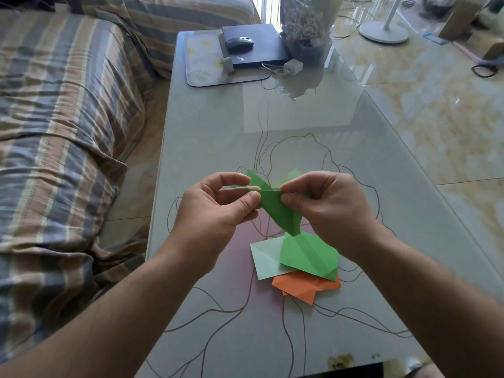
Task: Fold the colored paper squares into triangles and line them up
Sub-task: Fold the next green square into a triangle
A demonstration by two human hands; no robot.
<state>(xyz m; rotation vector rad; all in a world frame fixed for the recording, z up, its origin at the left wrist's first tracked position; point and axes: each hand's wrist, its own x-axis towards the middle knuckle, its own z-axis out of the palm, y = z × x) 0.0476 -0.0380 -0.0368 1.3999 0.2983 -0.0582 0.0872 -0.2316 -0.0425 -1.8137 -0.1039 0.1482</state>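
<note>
Both our hands, left and right, pinch the green paper above the worktop, so we should match its edges before we press the crease.

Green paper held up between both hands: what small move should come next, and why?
Probably bring it down to the table and press the crease flat. The left hand and right hand pinch the green paper in mid-air, still twisted, above the paper pile.
</note>
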